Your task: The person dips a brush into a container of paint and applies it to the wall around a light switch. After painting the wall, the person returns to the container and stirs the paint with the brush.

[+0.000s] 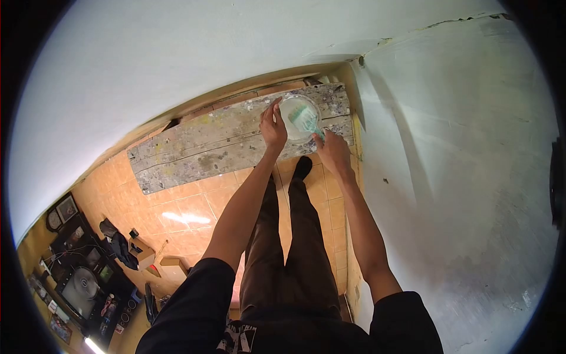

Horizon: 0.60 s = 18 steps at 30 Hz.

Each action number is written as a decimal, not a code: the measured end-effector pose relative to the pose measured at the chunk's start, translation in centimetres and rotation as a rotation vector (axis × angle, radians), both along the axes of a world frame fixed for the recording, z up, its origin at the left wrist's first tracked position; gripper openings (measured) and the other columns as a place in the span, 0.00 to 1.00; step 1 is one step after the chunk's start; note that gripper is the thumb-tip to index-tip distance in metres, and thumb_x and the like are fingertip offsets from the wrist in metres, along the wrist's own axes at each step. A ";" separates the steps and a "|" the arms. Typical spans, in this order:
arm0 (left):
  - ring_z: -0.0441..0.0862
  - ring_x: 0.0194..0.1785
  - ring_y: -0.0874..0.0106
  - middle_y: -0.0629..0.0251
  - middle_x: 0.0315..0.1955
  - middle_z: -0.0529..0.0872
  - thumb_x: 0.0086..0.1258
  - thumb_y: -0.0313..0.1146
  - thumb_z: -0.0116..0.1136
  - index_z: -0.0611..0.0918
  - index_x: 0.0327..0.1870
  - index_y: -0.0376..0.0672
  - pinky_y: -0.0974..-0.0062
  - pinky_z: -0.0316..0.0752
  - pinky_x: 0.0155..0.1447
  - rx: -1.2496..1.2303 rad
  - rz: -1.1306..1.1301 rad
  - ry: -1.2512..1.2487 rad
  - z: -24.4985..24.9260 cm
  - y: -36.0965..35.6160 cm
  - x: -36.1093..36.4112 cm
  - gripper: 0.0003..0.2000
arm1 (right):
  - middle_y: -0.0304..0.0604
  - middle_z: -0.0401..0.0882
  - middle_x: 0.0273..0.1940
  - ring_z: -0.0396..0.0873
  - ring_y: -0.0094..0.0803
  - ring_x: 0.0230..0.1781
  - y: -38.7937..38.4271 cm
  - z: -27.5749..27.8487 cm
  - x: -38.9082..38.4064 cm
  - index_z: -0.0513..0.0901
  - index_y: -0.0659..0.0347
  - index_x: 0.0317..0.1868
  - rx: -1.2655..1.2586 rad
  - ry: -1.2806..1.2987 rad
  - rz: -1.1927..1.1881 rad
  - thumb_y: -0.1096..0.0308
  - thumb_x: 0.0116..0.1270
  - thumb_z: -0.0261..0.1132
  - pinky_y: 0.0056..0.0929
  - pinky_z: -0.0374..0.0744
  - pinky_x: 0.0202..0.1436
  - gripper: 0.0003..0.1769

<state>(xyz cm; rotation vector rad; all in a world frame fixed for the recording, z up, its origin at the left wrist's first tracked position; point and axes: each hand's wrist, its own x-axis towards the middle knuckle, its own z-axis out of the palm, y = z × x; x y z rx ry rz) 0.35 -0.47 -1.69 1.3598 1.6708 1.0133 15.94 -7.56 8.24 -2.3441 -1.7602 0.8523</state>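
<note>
A round pale bucket [286,134] stands near the right end of a paint-spattered wooden plank, with whitish paint [290,112] inside it. My right hand [333,151] is closed around the teal handle of a wide paintbrush [306,120]. The brush reaches over the rim into the bucket, its bristles coated in white and light green. At the bucket's left side is my left hand [273,127], its fingers stretched out along the rim.
The wooden plank [200,147] runs along the wall above an orange tiled floor [188,203]. A patchy grey-white wall [460,177] rises close on my right. At the lower left stand a fan [82,285], a dark cabinet and cardboard boxes [141,253].
</note>
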 end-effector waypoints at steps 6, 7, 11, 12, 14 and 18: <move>0.79 0.57 0.53 0.58 0.51 0.87 0.83 0.43 0.40 0.84 0.56 0.48 0.58 0.73 0.62 0.028 -0.009 -0.002 0.0 0.1 0.0 0.18 | 0.62 0.83 0.32 0.82 0.60 0.37 -1.7 -1.6 0.8 0.82 0.68 0.40 0.109 0.044 -0.050 0.50 0.73 0.60 0.53 0.79 0.40 0.24; 0.79 0.57 0.53 0.58 0.51 0.87 0.83 0.43 0.40 0.84 0.57 0.48 0.58 0.73 0.62 0.024 -0.007 0.001 0.1 0.2 -0.1 0.18 | 0.62 0.82 0.31 0.82 0.60 0.36 -1.8 -1.4 0.8 0.82 0.68 0.40 0.095 0.058 -0.060 0.50 0.73 0.60 0.53 0.79 0.40 0.24; 0.79 0.57 0.53 0.58 0.52 0.87 0.83 0.42 0.40 0.83 0.57 0.48 0.59 0.73 0.62 -0.051 -0.030 0.019 0.8 0.0 -0.2 0.18 | 0.61 0.82 0.30 0.82 0.61 0.34 -2.7 -2.1 0.3 0.82 0.67 0.40 0.189 0.048 -0.082 0.50 0.73 0.60 0.52 0.78 0.37 0.23; 0.79 0.57 0.53 0.58 0.52 0.86 0.83 0.43 0.40 0.83 0.58 0.48 0.59 0.72 0.62 -0.039 -0.029 0.005 0.7 0.1 -0.2 0.18 | 0.61 0.82 0.32 0.82 0.60 0.36 -2.4 -1.7 0.3 0.82 0.68 0.41 0.131 0.070 -0.076 0.49 0.74 0.58 0.52 0.78 0.40 0.25; 0.79 0.57 0.53 0.57 0.52 0.86 0.83 0.43 0.40 0.83 0.58 0.48 0.58 0.72 0.63 -0.018 -0.031 -0.020 0.3 0.0 -0.2 0.19 | 0.61 0.83 0.36 0.82 0.58 0.41 -2.1 -0.7 0.2 0.82 0.69 0.43 0.012 0.118 -0.067 0.47 0.75 0.56 0.52 0.78 0.45 0.28; 0.78 0.58 0.52 0.57 0.53 0.86 0.83 0.45 0.39 0.83 0.59 0.48 0.58 0.71 0.64 -0.078 -0.077 0.050 3.8 0.2 -0.6 0.20 | 0.62 0.83 0.35 0.82 0.58 0.39 -2.1 -1.0 -0.3 0.82 0.71 0.44 0.031 0.085 -0.093 0.48 0.75 0.56 0.51 0.79 0.44 0.28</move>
